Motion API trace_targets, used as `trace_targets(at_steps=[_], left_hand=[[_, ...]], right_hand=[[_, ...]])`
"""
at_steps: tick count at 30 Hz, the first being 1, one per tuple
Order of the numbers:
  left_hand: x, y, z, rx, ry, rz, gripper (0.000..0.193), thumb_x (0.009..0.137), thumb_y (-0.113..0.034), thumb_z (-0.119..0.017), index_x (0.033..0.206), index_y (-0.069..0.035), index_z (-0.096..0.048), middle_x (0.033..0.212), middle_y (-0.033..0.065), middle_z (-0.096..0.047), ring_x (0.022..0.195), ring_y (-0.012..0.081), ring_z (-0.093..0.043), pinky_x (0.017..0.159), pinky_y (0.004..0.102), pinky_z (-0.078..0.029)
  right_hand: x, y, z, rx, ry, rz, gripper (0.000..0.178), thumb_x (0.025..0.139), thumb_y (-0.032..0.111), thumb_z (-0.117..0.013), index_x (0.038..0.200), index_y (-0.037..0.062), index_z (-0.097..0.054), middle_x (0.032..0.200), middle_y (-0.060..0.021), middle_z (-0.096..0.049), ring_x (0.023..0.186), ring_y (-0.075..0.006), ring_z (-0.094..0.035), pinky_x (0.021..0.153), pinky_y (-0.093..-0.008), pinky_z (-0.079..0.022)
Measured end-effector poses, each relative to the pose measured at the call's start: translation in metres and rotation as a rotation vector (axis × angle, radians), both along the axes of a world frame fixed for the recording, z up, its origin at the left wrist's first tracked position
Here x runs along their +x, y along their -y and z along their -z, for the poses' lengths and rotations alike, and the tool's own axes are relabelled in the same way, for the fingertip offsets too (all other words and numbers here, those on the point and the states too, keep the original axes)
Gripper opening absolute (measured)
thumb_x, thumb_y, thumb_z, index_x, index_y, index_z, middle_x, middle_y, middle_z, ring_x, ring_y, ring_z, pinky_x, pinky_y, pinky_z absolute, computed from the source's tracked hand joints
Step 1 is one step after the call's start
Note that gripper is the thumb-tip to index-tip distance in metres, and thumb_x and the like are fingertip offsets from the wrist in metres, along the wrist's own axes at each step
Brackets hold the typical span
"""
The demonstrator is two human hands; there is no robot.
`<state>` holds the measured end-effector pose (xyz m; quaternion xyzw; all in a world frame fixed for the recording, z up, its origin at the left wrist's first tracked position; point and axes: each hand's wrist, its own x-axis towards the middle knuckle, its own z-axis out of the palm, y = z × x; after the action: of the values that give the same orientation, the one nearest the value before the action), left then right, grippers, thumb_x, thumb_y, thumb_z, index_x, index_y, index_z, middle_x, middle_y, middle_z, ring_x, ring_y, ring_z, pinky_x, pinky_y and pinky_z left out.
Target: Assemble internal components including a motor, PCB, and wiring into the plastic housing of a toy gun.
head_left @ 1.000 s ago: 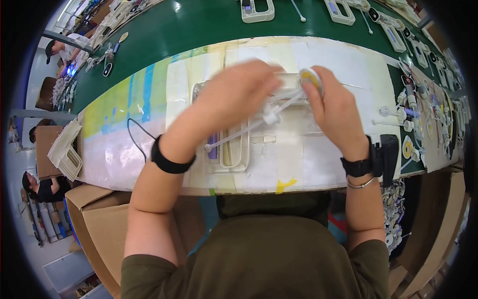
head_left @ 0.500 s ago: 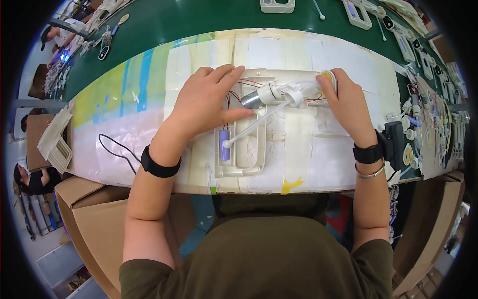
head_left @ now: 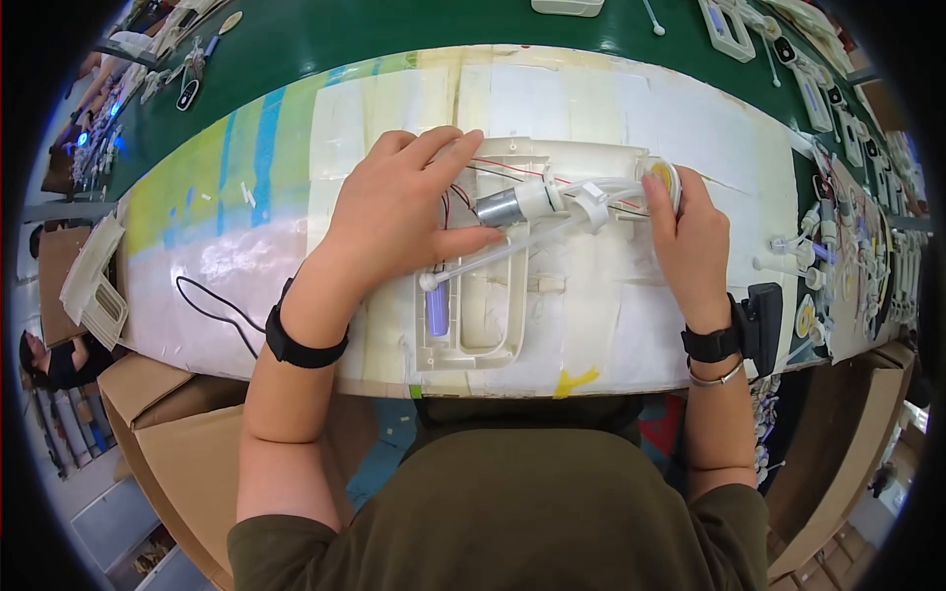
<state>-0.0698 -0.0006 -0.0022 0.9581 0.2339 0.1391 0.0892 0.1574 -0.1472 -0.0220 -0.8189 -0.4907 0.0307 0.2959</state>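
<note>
Housing: your spread left hand hides its ten-o'clock end; right hand pinches part-hidden disc, two o'clock.

I see bright, fairly even light across the white board, with soft shadows. The metal cylinder glints, and a blue light glows far left. My view bends toward the rim, softens there, and blackens at the corners.

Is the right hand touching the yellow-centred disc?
Touching: in the head view, the right hand pinches the yellow-centred disc, thumb over its left side.
</note>
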Motion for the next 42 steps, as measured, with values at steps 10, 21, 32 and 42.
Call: trace_targets(at_steps=[10,21,32,42], left_hand=[[-0.001,0.001,-0.001,0.017,0.015,-0.010,0.072,0.059,-0.042,-0.077,0.120,-0.013,-0.054,0.115,0.0030,-0.056,0.093,0.0260,-0.053,0.073,0.0340,-0.052],[0.001,0.001,-0.004,-0.097,-0.032,-0.023,0.076,0.056,-0.035,-0.079,0.124,-0.013,-0.053,0.119,0.0042,-0.055,0.099,0.0279,-0.052,0.081,0.0361,-0.049],[0.002,0.000,-0.005,-0.068,-0.030,-0.024,0.075,0.055,-0.039,-0.079,0.121,-0.014,-0.054,0.117,0.0000,-0.055,0.096,0.0261,-0.052,0.075,0.0344,-0.051],[0.005,0.002,-0.006,-0.081,-0.022,-0.015,0.075,0.054,-0.037,-0.079,0.120,-0.014,-0.055,0.116,0.0015,-0.056,0.096,0.0264,-0.052,0.075,0.0344,-0.051]], right_hand=[[-0.005,-0.005,0.000,-0.081,0.115,0.005,0.027,0.090,0.031,-0.055,0.097,0.0055,-0.057,0.061,-0.0168,-0.058,0.054,-0.0358,-0.058,0.047,-0.0410,-0.045],[-0.007,-0.002,-0.003,-0.002,0.036,0.050,0.024,0.089,0.028,-0.057,0.095,0.0047,-0.057,0.061,-0.0166,-0.057,0.055,-0.0359,-0.058,0.048,-0.0394,-0.045],[-0.024,0.000,0.013,0.135,0.269,0.141,0.022,0.089,0.026,-0.057,0.098,0.0063,-0.052,0.054,-0.0131,-0.055,0.047,-0.0334,-0.057,0.041,-0.0375,-0.043],[-0.005,-0.003,-0.004,-0.165,0.146,0.058,0.024,0.090,0.028,-0.054,0.087,0.0049,-0.047,0.053,-0.0173,-0.053,0.049,-0.0381,-0.055,0.043,-0.0441,-0.041]])
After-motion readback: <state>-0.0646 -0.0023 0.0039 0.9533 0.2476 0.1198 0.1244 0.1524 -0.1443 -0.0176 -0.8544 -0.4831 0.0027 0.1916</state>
